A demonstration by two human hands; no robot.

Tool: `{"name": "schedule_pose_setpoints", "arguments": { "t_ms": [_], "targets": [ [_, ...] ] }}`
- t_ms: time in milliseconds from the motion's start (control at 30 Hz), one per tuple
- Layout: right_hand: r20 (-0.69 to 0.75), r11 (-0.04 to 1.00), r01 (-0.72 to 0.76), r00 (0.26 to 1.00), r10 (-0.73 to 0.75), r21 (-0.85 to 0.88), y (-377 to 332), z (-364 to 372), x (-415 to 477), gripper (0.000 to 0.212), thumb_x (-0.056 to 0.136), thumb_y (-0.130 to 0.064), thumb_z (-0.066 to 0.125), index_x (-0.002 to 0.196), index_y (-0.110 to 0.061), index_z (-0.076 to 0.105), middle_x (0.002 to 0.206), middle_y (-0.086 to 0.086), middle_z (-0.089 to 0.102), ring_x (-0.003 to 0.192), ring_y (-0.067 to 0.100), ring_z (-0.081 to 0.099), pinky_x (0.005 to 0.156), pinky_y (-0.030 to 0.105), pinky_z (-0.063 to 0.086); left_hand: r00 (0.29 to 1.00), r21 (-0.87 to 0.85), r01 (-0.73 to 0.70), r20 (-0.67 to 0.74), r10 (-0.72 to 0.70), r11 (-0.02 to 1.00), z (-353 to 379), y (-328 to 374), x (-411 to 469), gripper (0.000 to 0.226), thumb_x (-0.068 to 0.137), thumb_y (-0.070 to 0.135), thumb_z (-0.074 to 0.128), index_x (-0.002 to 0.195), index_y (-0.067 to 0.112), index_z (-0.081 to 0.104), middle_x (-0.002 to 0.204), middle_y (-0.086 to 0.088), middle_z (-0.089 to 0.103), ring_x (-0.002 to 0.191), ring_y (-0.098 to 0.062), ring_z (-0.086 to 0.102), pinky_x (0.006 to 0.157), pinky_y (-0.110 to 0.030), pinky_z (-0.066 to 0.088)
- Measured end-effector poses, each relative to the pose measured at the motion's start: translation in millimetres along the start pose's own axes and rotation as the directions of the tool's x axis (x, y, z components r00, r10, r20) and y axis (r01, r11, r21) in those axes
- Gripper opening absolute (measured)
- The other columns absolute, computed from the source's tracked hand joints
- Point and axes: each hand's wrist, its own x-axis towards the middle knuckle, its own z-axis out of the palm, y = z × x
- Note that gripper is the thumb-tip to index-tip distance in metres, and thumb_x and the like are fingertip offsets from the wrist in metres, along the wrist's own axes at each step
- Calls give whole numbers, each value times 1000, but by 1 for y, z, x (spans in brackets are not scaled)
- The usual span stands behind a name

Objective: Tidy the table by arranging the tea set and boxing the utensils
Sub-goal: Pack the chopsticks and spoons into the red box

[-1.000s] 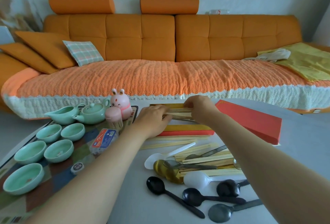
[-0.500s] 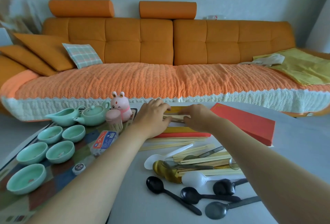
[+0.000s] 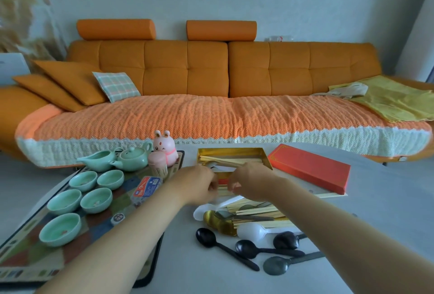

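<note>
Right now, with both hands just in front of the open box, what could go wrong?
The loose chopsticks between the left hand and right hand could slip from a weak grip or catch the gold-lined box at its near wall. The right forearm passes over the utensil heap and could scatter it.

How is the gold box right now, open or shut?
Open. The gold box shows its inside, with chopsticks lying in it, and the red lid lies on the table to its right.

You can read nothing here: the print on the small red-and-blue packet [image 3: 146, 188] beside the cups is too blurred.
</note>
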Motion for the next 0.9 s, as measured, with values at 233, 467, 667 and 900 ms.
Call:
{"name": "schedule_pose_setpoints", "arguments": {
  "t_ms": [233,467,667,900],
  "targets": [
    [-1,998,-65,998,65,2,-3,9,0,17,95,-31,60,110,-34,69,118,-8,63,106,16,60,80,31,54,999,-83,46,32,-44,995,12,-9,-14,22,91,25,63,112,27,70,114,9,66,102,-15,62,79,-27,48],
    [-1,987,-52,999,53,154,1,3,-10,17,98,-26,54,109,-28,66,112,-8,65,98,12,60,82,29,51,997,-172,73,10,-73,982,10,-10,-14,12,91,21,59,98,31,60,105,8,63,91,-11,57,74,-28,48],
    [-177,954,-49,979,105,295,21,-11,5,28,99,-17,50,114,-29,70,108,-3,68,83,14,63,74,30,55,954,-291,24,-278,-108,957,-8,-15,5,12,96,21,58,105,26,64,107,9,63,97,-13,59,83,-32,50],
    [-260,901,-165,923,285,402,52,-19,24,41,98,0,39,115,-21,70,105,0,66,69,13,61,54,23,49,906,-154,-7,-419,-59,988,2,-31,39,29,96,10,51,121,20,62,119,3,60,113,-22,51,94,-37,42]
  ]
}}
